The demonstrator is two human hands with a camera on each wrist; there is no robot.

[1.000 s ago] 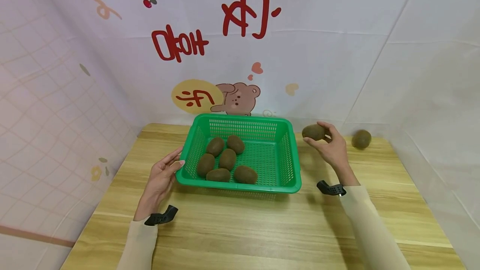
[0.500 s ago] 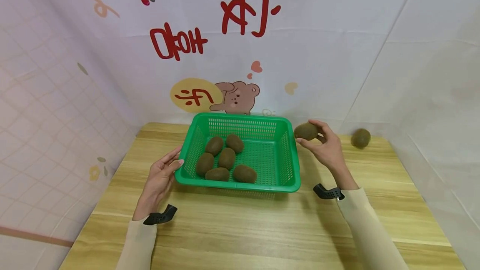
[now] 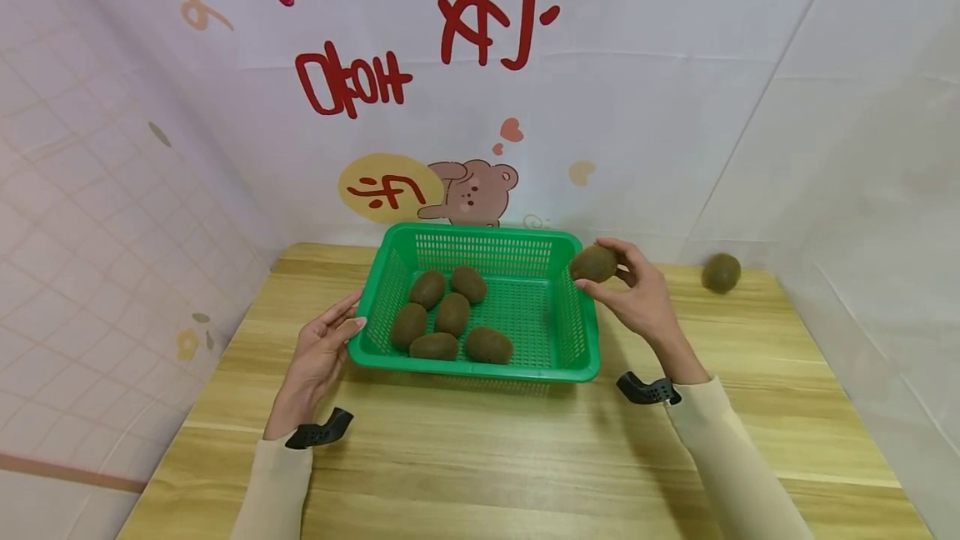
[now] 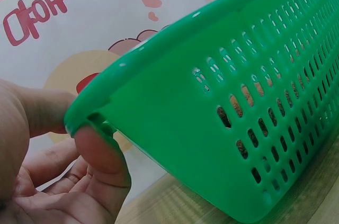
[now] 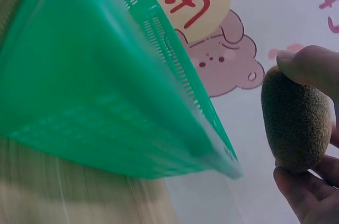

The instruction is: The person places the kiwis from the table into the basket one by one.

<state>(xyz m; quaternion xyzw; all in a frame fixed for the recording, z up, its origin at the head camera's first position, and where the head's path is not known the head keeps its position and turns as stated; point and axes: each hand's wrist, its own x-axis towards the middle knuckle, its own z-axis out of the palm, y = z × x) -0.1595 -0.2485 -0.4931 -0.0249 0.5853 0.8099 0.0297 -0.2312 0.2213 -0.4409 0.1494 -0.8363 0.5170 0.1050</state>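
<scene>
Basket (image 3: 480,372) holds six kiwis (image 3: 452,314) (left hand (image 3: 318,357) steadies its corner, right hand (image 3: 637,298) pinches another kiwi (image 3: 593,263)).

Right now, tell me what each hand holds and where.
Right hand pinches a kiwi by its ends between thumb and fingers. Left hand grips the green basket at its corner rim.
</scene>
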